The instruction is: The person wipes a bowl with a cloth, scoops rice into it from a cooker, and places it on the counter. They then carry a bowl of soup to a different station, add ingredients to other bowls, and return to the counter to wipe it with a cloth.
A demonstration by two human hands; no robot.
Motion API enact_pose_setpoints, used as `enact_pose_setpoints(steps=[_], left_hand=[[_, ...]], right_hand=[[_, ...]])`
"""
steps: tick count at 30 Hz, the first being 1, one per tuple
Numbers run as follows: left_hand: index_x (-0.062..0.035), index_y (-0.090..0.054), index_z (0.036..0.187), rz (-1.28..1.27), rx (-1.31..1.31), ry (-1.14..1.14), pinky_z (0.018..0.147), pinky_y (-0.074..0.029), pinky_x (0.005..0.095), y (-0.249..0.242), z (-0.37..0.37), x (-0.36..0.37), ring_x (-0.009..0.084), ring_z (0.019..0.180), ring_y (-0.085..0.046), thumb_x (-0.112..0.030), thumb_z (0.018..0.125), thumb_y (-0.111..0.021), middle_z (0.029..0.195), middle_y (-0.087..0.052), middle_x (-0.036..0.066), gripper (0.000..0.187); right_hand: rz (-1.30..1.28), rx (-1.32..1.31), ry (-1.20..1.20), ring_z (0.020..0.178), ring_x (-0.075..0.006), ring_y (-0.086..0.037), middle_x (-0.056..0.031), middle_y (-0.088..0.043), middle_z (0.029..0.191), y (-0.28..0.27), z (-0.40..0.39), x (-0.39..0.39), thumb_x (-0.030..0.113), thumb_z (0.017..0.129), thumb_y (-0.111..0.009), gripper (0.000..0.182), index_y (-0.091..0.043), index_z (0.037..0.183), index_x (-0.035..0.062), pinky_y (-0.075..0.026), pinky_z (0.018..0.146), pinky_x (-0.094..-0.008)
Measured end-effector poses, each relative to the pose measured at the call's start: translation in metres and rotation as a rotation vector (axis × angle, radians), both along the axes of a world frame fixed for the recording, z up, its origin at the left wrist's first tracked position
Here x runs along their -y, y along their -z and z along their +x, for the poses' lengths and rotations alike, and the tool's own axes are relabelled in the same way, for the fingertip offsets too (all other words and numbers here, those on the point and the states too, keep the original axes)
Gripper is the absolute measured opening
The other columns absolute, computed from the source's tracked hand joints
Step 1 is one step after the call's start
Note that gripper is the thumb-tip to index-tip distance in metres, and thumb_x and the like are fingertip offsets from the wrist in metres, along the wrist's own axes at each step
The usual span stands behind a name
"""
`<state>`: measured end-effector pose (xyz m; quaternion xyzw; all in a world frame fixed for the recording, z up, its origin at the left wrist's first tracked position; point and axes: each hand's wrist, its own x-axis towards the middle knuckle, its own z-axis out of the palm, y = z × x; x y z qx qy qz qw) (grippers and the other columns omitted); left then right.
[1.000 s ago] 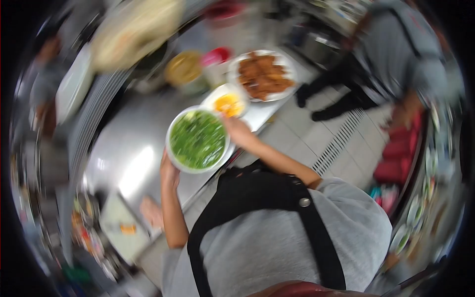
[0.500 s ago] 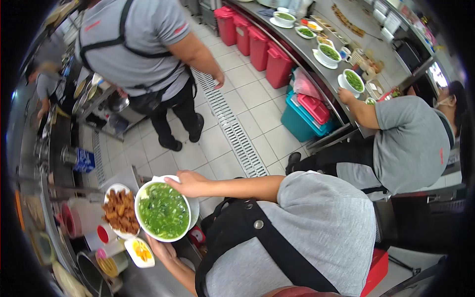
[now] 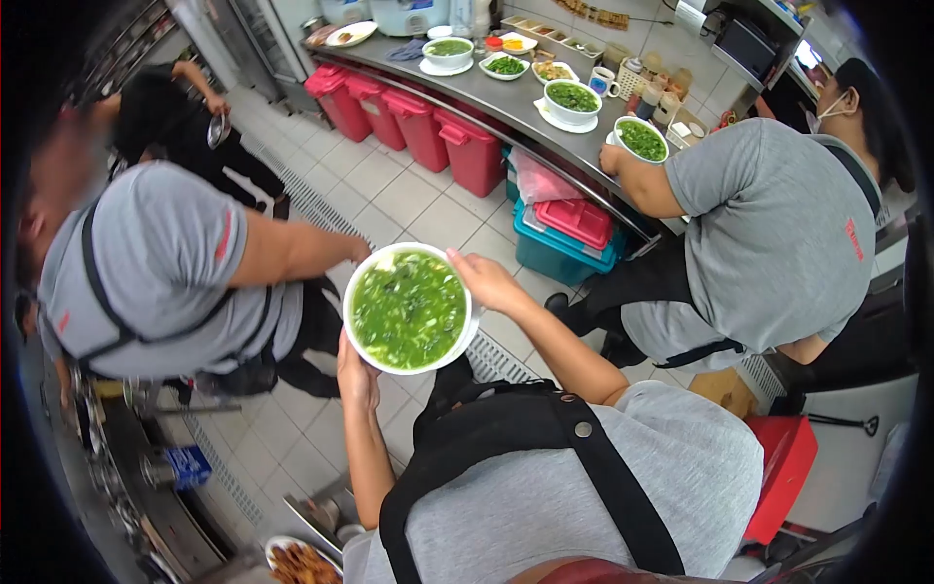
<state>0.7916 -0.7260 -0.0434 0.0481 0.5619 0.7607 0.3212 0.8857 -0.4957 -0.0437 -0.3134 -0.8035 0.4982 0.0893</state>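
A large white bowl (image 3: pixel 409 310) full of green soup with chopped greens is held up in front of my body, above the tiled floor. My left hand (image 3: pixel 357 375) grips the bowl at its lower left side. My right hand (image 3: pixel 486 280) is closed on the rim at the upper right. Part of a white plate (image 3: pixel 473 326) shows under the bowl's right side. At the bottom edge of the view, a dish of fried brown pieces (image 3: pixel 302 563) is partly cut off.
A long steel counter (image 3: pixel 389 66) with bowls of greens runs across the top. Red bins (image 3: pixel 418 131) and a teal box (image 3: pixel 559 248) stand below it. Co-workers are at left and right, one touching a bowl (image 3: pixel 640 139). A floor drain (image 3: pixel 501 358) lies ahead.
Both my hands have carried the soup bowl away from the fried dish, over the floor. The view has turned toward the counter. Another person in black has come into view at the upper left.
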Motion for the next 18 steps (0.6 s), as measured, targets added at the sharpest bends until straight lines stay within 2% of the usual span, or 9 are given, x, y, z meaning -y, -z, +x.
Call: enact_pose_setpoints(steps=[5, 6, 10, 12, 14, 15, 16, 18], left_hand=[[-0.0104, -0.038, 0.127, -0.003, -0.043, 0.283, 0.070, -0.050, 0.0343, 0.004, -0.105, -0.124, 0.0157, 0.099, -0.054, -0.029, 0.094, -0.032, 0.114, -0.051, 0.006, 0.038], [-0.0110, -0.038, 0.127, -0.009, -0.039, 0.328, 0.069, -0.050, 0.0358, 0.004, -0.123, -0.150, 0.0158, 0.099, -0.053, -0.030, 0.094, -0.031, 0.115, -0.051, 0.006, 0.038], [-0.0126, -0.039, 0.127, -0.036, -0.028, 0.415, 0.067, -0.050, 0.0390, 0.001, -0.182, -0.256, 0.0181, 0.096, -0.054, -0.033, 0.093, -0.031, 0.113, -0.052, 0.007, 0.040], [-0.0135, -0.039, 0.127, -0.064, -0.032, 0.533, 0.068, -0.049, 0.0412, 0.003, -0.209, -0.303, 0.0193, 0.097, -0.054, -0.034, 0.093, -0.031, 0.114, -0.052, 0.008, 0.040], [-0.0137, -0.040, 0.126, -0.052, -0.034, 0.558, 0.068, -0.049, 0.0422, 0.003, -0.231, -0.348, 0.0198, 0.097, -0.053, -0.036, 0.093, -0.032, 0.113, -0.052, 0.008, 0.041], [-0.0141, -0.040, 0.126, -0.096, -0.069, 0.591, 0.068, -0.049, 0.0421, -0.001, -0.240, -0.368, 0.0200, 0.096, -0.054, -0.036, 0.093, -0.032, 0.112, -0.053, 0.008, 0.041], [-0.0144, -0.040, 0.126, -0.145, -0.100, 0.624, 0.069, -0.049, 0.0420, -0.002, -0.246, -0.386, 0.0202, 0.096, -0.054, -0.036, 0.093, -0.032, 0.112, -0.053, 0.008, 0.041], [-0.0149, -0.040, 0.127, -0.118, -0.086, 0.659, 0.070, -0.049, 0.0422, 0.008, -0.267, -0.425, 0.0199, 0.096, -0.054, -0.035, 0.092, -0.033, 0.112, -0.053, 0.008, 0.041]], right_hand=[[0.005, -0.034, 0.263, 0.095, -0.0397, -0.054, -0.0314, -0.057, 0.091, 0.008, -0.046, -0.101, 0.061, 0.082, -0.029, 0.077, -0.057, 0.094, -0.0099, -0.040, 0.083, -0.0395], [-0.100, -0.043, 0.303, 0.097, -0.0398, -0.053, -0.0322, -0.056, 0.093, 0.003, -0.053, -0.119, 0.061, 0.082, -0.028, 0.078, -0.058, 0.093, -0.0101, -0.039, 0.086, -0.0384], [-0.050, -0.064, 0.480, 0.097, -0.0396, -0.053, -0.0318, -0.056, 0.093, 0.006, -0.087, -0.193, 0.062, 0.082, -0.027, 0.079, -0.059, 0.089, -0.0095, -0.038, 0.086, -0.0383], [-0.023, -0.058, 0.545, 0.097, -0.0394, -0.053, -0.0314, -0.056, 0.092, 0.007, -0.098, -0.228, 0.062, 0.083, -0.026, 0.079, -0.059, 0.089, -0.0093, -0.038, 0.086, -0.0384], [-0.060, 0.011, 0.566, 0.092, -0.0297, -0.056, -0.0235, -0.060, 0.092, -0.011, -0.112, -0.256, 0.056, 0.087, -0.027, 0.069, -0.061, 0.094, -0.0040, -0.039, 0.085, -0.0337], [-0.081, 0.023, 0.559, 0.095, -0.0333, -0.055, -0.0250, -0.059, 0.093, -0.024, -0.117, -0.265, 0.057, 0.086, -0.024, 0.072, -0.061, 0.094, -0.0044, -0.037, 0.086, -0.0347], [-0.091, 0.028, 0.562, 0.095, -0.0333, -0.055, -0.0250, -0.059, 0.093, -0.013, -0.123, -0.281, 0.057, 0.086, -0.024, 0.072, -0.061, 0.094, -0.0044, -0.037, 0.086, -0.0347], [-0.043, -0.101, 0.690, 0.097, -0.0394, -0.053, -0.0301, -0.057, 0.090, 0.013, -0.139, -0.312, 0.059, 0.084, -0.027, 0.075, -0.060, 0.086, -0.0080, -0.037, 0.085, -0.0391]])
